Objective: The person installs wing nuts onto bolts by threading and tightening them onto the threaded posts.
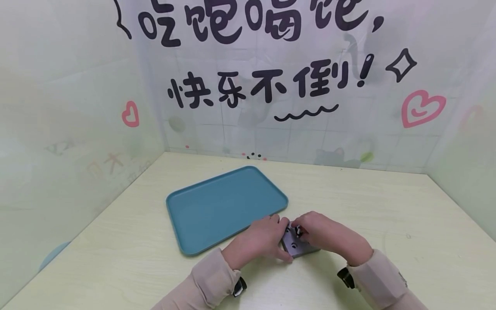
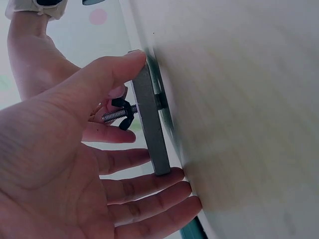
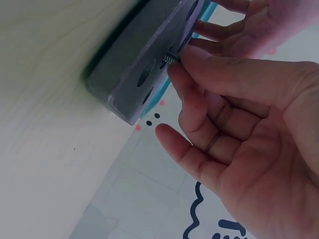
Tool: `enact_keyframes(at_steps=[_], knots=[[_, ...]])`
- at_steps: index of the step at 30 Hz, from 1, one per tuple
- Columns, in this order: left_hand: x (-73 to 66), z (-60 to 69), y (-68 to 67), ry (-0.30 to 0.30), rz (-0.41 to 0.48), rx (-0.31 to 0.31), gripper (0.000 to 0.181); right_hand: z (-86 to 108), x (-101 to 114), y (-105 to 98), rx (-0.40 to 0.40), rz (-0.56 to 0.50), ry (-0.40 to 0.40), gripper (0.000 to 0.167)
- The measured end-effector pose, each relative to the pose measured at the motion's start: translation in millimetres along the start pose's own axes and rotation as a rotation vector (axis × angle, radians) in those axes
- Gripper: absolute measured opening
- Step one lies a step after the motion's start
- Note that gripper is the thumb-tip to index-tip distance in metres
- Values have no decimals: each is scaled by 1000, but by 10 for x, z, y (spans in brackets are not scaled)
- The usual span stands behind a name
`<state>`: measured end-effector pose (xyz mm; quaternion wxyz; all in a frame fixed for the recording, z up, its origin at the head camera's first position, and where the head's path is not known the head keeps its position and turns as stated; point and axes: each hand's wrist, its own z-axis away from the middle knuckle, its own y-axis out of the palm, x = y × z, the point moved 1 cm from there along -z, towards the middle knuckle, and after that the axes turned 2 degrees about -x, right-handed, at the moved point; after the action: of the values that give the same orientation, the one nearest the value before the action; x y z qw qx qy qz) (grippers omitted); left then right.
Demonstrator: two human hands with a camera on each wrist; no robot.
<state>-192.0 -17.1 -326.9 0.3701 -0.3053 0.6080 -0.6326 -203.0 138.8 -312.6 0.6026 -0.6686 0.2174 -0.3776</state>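
Observation:
A grey metal plate with round holes (image 1: 304, 249) is just off the tray's near right corner. My left hand (image 1: 263, 236) holds it between thumb and fingers at opposite edges. In the left wrist view a threaded bolt (image 2: 113, 116) stands out through the plate, with a black wing nut (image 2: 127, 122) on it. My right hand (image 1: 327, 233) pinches at the wing nut with thumb and index finger, its other fingers curled loosely. The right wrist view shows the thread close to the plate's holes, while the fingertips hide most of the nut.
A blue rectangular tray (image 1: 226, 206) lies on the pale wooden table (image 1: 387, 224), left of and behind the plate. Printed white sheets (image 1: 248, 129) enclose the table at the back and both sides.

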Motion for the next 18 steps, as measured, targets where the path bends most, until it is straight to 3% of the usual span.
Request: enact_keyframes(at_steps=[6,13,18], knots=[[-7,-10,4,-1,0,-5,78,10,-3,-21,15,-22,-10,27],[-16,-14,-12,3,16,-13,78,25,-23,-19,-33,2,1,12],[-21,-11,-25,4,14,-9,78,25,-46,-11,-63,15,35,11]])
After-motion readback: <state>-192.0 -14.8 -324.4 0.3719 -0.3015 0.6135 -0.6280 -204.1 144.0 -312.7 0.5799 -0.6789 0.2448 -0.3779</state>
